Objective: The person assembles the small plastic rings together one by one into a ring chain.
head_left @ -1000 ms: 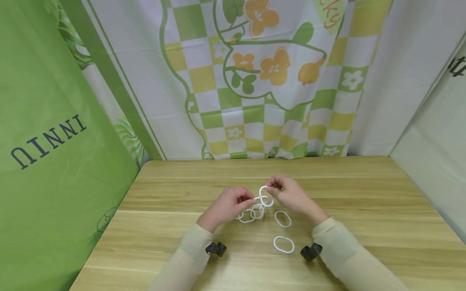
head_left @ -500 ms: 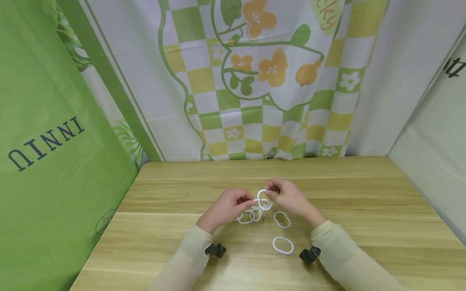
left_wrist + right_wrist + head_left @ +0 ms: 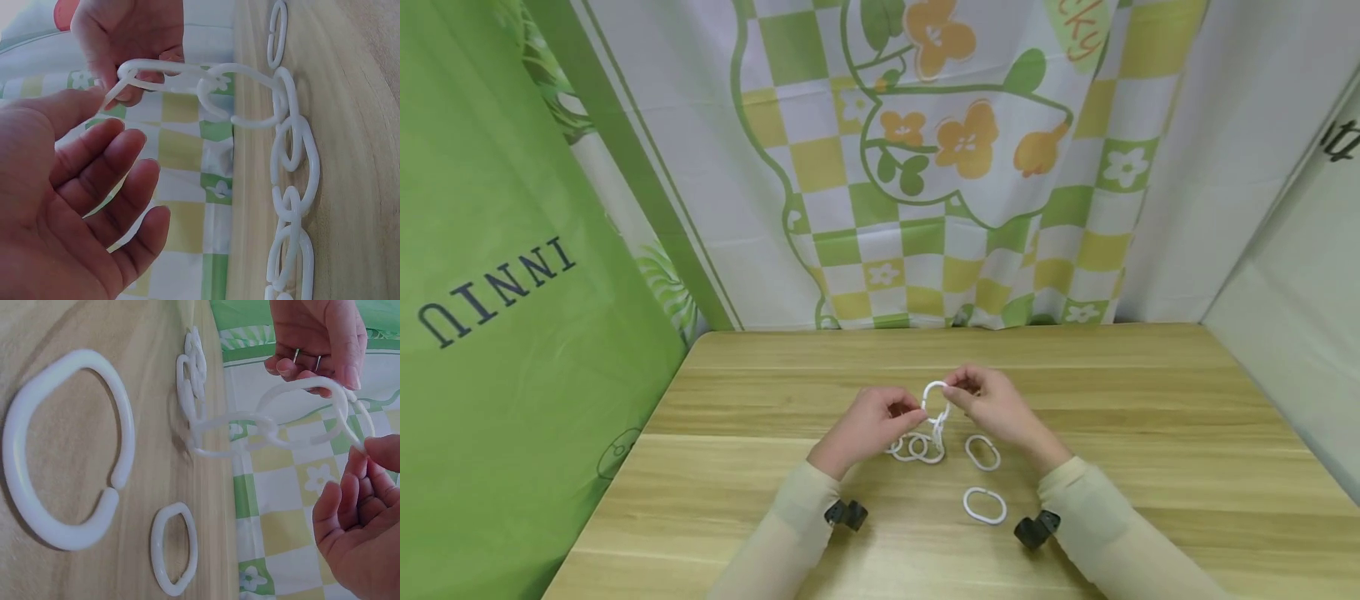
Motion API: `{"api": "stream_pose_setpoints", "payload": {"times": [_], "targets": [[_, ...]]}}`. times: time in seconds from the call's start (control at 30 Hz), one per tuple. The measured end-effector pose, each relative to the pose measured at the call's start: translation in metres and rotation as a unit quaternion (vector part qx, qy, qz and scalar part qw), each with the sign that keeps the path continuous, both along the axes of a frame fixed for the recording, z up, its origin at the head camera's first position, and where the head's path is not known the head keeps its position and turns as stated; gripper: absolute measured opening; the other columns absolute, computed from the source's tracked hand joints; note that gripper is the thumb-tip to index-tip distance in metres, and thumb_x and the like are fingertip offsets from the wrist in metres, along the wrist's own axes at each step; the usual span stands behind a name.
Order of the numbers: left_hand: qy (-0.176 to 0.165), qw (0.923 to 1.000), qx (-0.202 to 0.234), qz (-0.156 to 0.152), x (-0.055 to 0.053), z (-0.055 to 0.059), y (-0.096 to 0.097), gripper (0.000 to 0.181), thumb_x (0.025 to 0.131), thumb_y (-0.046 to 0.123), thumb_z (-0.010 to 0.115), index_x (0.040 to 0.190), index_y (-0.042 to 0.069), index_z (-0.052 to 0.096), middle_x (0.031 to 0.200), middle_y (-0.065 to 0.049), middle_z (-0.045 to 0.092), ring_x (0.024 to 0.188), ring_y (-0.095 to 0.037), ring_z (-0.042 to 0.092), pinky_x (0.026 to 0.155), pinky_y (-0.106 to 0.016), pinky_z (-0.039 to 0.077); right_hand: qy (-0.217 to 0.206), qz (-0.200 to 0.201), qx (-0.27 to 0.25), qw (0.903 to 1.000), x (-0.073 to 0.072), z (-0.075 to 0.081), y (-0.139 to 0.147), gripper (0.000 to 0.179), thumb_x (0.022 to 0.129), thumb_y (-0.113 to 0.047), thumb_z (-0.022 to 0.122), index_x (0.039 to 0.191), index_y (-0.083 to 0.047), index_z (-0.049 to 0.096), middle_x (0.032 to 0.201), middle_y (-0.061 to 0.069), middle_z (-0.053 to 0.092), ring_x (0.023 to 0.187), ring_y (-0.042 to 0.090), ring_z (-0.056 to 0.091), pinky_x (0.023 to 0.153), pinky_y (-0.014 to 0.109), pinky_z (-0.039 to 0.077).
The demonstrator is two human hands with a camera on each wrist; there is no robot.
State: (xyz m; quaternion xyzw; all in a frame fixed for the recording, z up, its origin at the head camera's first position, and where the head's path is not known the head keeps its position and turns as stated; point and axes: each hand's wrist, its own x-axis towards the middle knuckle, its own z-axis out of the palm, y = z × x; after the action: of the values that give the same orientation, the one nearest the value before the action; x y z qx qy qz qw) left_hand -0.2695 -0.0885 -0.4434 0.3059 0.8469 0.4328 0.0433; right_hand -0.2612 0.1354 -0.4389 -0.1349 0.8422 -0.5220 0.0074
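Observation:
Both hands meet over the table at an oval white plastic chain link (image 3: 936,384). My left hand (image 3: 876,421) pinches its left side between thumb and finger. My right hand (image 3: 996,402) pinches its upper right side. More white links hang from it, and the rest of the chain (image 3: 917,447) trails down onto the table beside the left fingers. In the left wrist view, the linked chain (image 3: 314,169) lies along the wood. Two loose links lie apart from the chain: a nearer one (image 3: 985,519) and a farther one (image 3: 996,457). A gap shows in the nearer loose link (image 3: 15,444).
The wooden table (image 3: 760,383) reaches back to a patterned curtain (image 3: 895,242). A green cloth (image 3: 512,400) hangs at the left and a pale cloth (image 3: 1300,317) at the right. Each wrist wears a small black camera (image 3: 854,515).
The link in the right hand has shifted slightly left, and the left fingers now hold its side. The link that was at the left fingertips now hangs below it with the chain.

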Motion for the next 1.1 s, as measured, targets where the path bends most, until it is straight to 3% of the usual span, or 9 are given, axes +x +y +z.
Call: {"api": "stream_pose_setpoints", "payload": {"times": [0.17, 0.43, 0.63, 0.83, 0.93, 1.1], "targets": [[-0.006, 0.9999, 0.005, 0.013, -0.002, -0.002, 0.000, 0.017, 0.094, 0.028, 0.068, 0.088, 0.013, 0.071, 0.075, 0.008, 0.064, 0.066, -0.009, 0.057, 0.058, -0.025, 0.049, -0.019, 0.007, -0.047, 0.9987, 0.001, 0.001, -0.002, 0.016, 0.095, -0.013, 0.065, 0.103, 0.000, 0.063, 0.086, 0.007, 0.062, 0.076, 0.023, 0.057, 0.063, 0.028, 0.050], [-0.005, 0.9992, 0.014, 0.038, -0.005, 0.000, -0.005, 0.010, 0.095, 0.020, 0.067, 0.092, 0.012, 0.071, 0.074, 0.006, 0.063, 0.064, -0.010, 0.054, 0.057, -0.025, 0.046, -0.038, 0.034, -0.037, 0.9980, 0.002, -0.005, 0.002, 0.011, 0.092, -0.004, 0.066, 0.100, 0.004, 0.063, 0.081, 0.006, 0.062, 0.072, 0.021, 0.056, 0.061, 0.026, 0.048], [0.000, 0.9993, 0.021, 0.030, -0.005, 0.004, -0.005, 0.009, 0.095, 0.018, 0.067, 0.093, 0.011, 0.072, 0.077, 0.003, 0.065, 0.066, -0.011, 0.054, 0.059, -0.025, 0.046, -0.032, 0.085, 0.025, 0.9956, 0.008, -0.019, 0.017, 0.013, 0.092, -0.011, 0.067, 0.100, -0.001, 0.065, 0.086, 0.008, 0.065, 0.075, 0.015, 0.057, 0.064, 0.026, 0.048], [0.005, 0.9996, 0.026, 0.011, -0.003, 0.004, -0.004, 0.013, 0.095, 0.025, 0.067, 0.092, 0.013, 0.071, 0.078, 0.004, 0.066, 0.067, -0.009, 0.056, 0.060, -0.026, 0.049, -0.040, 0.134, 0.096, 0.9855, 0.025, -0.024, 0.031, 0.004, 0.091, -0.009, 0.065, 0.092, -0.005, 0.065, 0.073, -0.002, 0.059, 0.064, 0.011, 0.054, 0.057, 0.025, 0.046], [0.006, 0.9996, 0.027, 0.002, -0.002, 0.004, -0.004, 0.015, 0.095, 0.027, 0.067, 0.092, 0.013, 0.071, 0.078, 0.004, 0.066, 0.067, -0.009, 0.056, 0.060, -0.026, 0.049, -0.034, 0.150, 0.146, 0.9772, 0.036, -0.024, 0.040, 0.005, 0.089, -0.008, 0.066, 0.085, -0.011, 0.065, 0.068, -0.006, 0.058, 0.059, 0.007, 0.052, 0.053, 0.025, 0.045], [0.001, 0.9995, 0.030, -0.005, -0.001, 0.005, -0.004, 0.014, 0.095, 0.027, 0.067, 0.093, 0.013, 0.071, 0.083, 0.000, 0.068, 0.069, -0.010, 0.058, 0.063, -0.027, 0.051, -0.012, 0.170, 0.240, 0.9557, 0.053, -0.025, 0.049, 0.019, 0.086, -0.019, 0.074, 0.073, -0.020, 0.060, 0.063, -0.012, 0.052, 0.056, 0.004, 0.047, 0.051, 0.025, 0.041]]}}
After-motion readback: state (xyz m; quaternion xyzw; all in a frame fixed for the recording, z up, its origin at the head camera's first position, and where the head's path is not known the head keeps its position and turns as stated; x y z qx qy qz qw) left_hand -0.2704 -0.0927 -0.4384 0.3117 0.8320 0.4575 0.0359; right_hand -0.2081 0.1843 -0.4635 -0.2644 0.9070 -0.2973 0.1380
